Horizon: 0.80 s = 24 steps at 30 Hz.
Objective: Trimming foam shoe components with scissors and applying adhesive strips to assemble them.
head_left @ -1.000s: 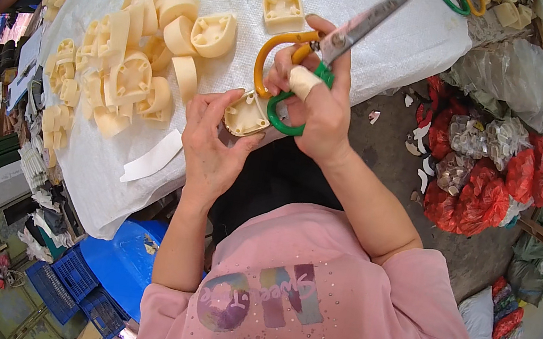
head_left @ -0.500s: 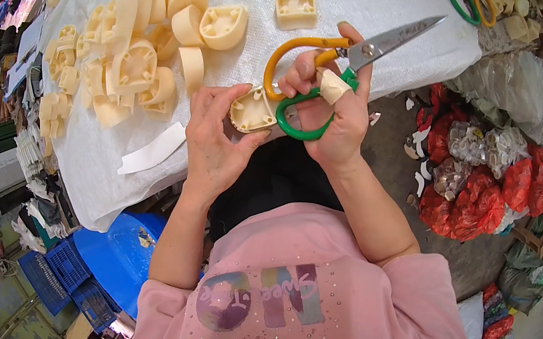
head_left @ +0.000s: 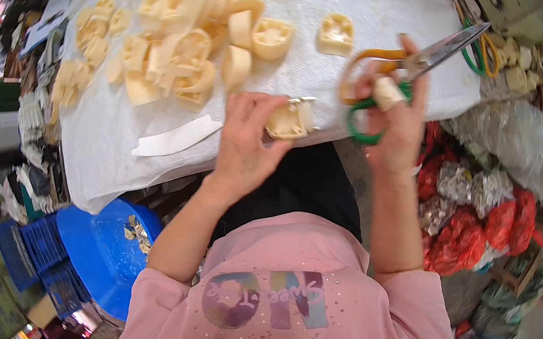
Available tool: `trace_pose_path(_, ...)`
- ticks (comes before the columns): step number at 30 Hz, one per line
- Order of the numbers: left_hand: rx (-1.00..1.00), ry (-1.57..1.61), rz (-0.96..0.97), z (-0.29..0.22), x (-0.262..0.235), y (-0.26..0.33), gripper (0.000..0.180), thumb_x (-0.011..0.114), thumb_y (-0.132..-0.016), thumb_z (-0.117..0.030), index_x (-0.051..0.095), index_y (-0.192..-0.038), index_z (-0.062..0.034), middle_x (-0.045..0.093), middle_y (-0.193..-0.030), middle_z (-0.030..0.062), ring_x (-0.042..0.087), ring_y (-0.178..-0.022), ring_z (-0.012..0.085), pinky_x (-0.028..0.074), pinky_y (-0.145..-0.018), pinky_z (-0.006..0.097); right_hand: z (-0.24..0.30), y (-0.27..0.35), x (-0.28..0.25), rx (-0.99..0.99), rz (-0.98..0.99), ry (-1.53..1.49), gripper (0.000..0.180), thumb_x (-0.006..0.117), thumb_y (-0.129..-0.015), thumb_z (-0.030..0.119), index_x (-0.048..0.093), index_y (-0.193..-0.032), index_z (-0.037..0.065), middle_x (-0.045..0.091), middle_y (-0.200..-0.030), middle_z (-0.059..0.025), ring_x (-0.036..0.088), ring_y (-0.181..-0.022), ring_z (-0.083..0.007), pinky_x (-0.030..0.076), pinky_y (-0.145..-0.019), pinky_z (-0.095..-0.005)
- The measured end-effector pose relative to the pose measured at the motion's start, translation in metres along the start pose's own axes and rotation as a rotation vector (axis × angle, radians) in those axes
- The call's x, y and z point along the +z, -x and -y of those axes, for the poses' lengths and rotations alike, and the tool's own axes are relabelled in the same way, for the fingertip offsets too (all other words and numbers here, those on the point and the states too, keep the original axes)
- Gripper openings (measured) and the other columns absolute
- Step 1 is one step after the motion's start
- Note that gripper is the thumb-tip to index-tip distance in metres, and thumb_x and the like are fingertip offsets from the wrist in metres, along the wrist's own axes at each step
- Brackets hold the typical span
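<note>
The left hand (head_left: 248, 146) pinches a cream moulded piece (head_left: 285, 122) between thumb and fingers. The right hand (head_left: 396, 123), apart to its right, holds scissors (head_left: 434, 55) that point forward and rightward. Just left of the left hand lies a white strip (head_left: 176, 138); beyond, a cream heap (head_left: 190, 59); ahead, between both hands, a lone piece (head_left: 335, 37).

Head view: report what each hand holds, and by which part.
Left hand: a cream piece, by its left side, between thumb and fingers. Right hand: scissors, by the handles.
</note>
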State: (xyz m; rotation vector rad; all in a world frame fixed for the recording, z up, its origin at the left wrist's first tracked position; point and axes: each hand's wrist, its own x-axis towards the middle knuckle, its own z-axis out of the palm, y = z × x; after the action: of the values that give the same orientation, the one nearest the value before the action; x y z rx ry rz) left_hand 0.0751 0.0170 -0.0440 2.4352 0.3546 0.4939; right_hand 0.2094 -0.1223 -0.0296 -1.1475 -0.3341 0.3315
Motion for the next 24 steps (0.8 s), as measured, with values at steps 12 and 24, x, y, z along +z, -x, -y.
trace_pose_path(12,-0.647,0.041,-0.939,0.1,-0.117,0.178,0.044,0.072,-0.073,0.001,0.052,-0.112,0.0031,0.054,-0.112,0.0126,0.055,-0.097,0.0203,0.045,-0.089,0.032,0.006,-0.09,-0.123,-0.547,-0.079,1.849,0.046,0.061,-0.08,0.02,0.054,-0.124,0.011,0.054,-0.113,-0.0184,0.05,-0.104,-0.0314,0.033,-0.098,-0.039)
trace_pose_path(24,-1.201,-0.535,-0.807,0.178,-0.108,0.307,0.055,0.063,-0.08,-0.018,0.047,-0.13,-0.0016,0.05,-0.122,0.0227,0.037,-0.121,0.0368,0.023,-0.105,0.046,-0.046,0.021,0.098,-0.681,0.806,0.873,0.034,0.068,-0.069,0.0,0.057,-0.1,0.004,0.054,-0.106,-0.0129,0.053,-0.096,-0.0315,0.046,-0.082,-0.0395)
